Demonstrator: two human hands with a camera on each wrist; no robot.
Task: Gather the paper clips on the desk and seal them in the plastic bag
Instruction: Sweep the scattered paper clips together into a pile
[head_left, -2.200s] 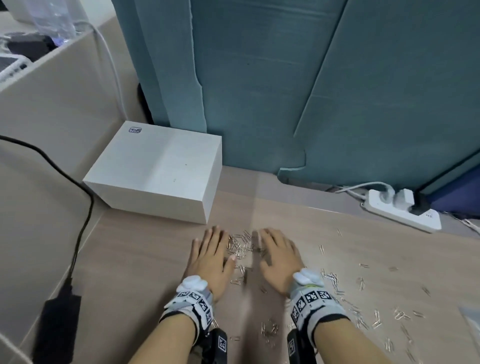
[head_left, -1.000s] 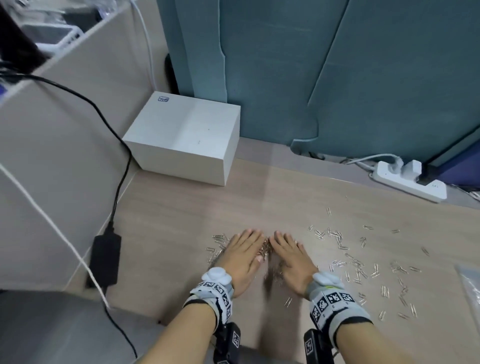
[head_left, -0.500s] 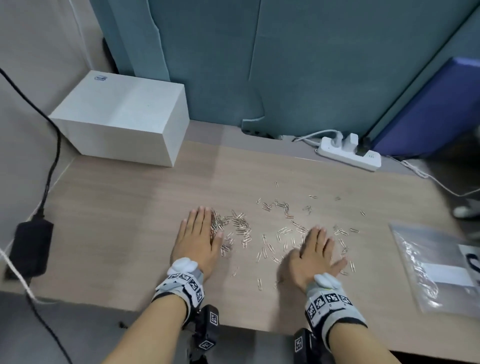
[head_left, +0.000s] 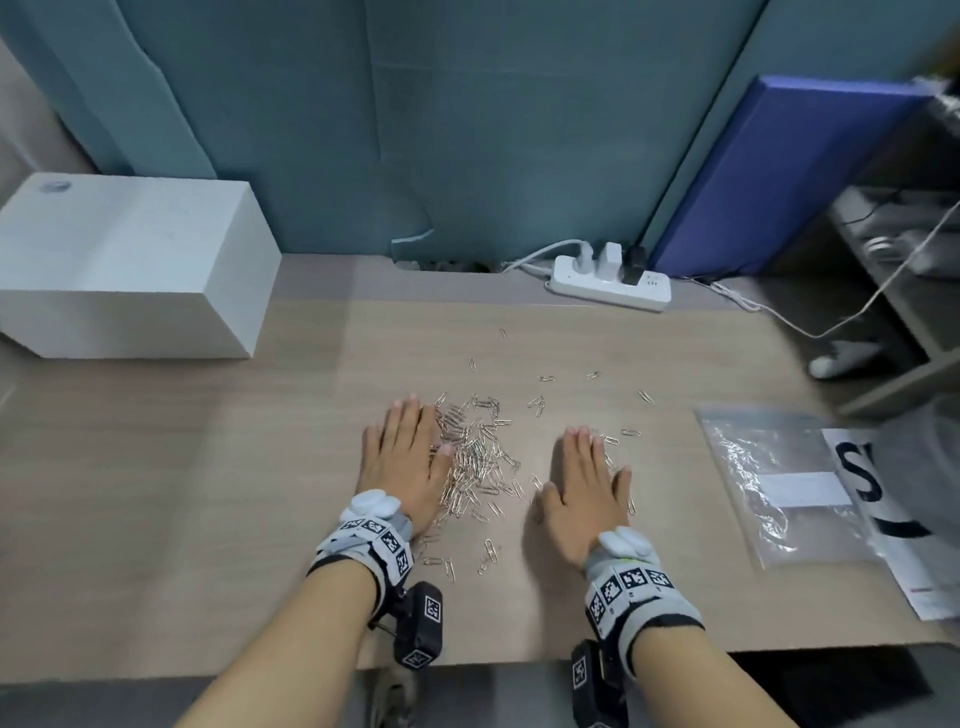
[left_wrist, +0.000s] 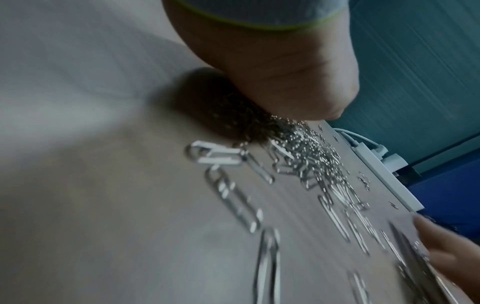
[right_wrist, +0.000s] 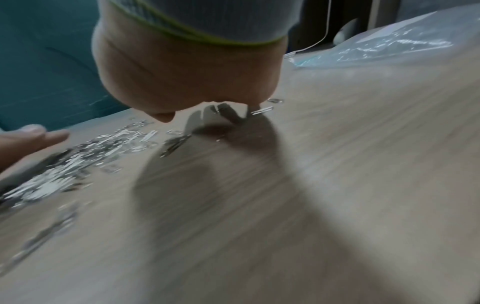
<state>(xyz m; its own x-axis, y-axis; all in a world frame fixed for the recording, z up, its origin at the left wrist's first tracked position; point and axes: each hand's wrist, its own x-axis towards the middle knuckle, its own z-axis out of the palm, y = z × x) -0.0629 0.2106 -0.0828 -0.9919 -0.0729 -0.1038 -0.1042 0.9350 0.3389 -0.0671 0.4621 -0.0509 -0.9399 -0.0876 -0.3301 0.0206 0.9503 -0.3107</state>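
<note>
Many silver paper clips (head_left: 475, 457) lie in a loose heap on the wooden desk (head_left: 208, 467), with stragglers further back and near the front edge. My left hand (head_left: 402, 457) lies flat, palm down, along the heap's left side. My right hand (head_left: 589, 478) lies flat to the heap's right, a few clips at its fingers. In the left wrist view the clips (left_wrist: 306, 162) spread out from under the left palm (left_wrist: 285, 78). The right wrist view shows the blurred heap (right_wrist: 78, 164) and the right palm (right_wrist: 187, 82). A clear plastic bag (head_left: 779, 478) lies flat at the right.
A white box (head_left: 130, 265) stands at the back left. A white power strip (head_left: 608, 283) with plugs sits by the teal partition. A white printed sheet (head_left: 904, 519) lies under the bag's right side. A blue board (head_left: 779, 171) leans at the back right.
The view has swung right. My right hand left the left hand, went out among the scattered clips and now slides back left. The clips are more bunched beside the left hand.
</note>
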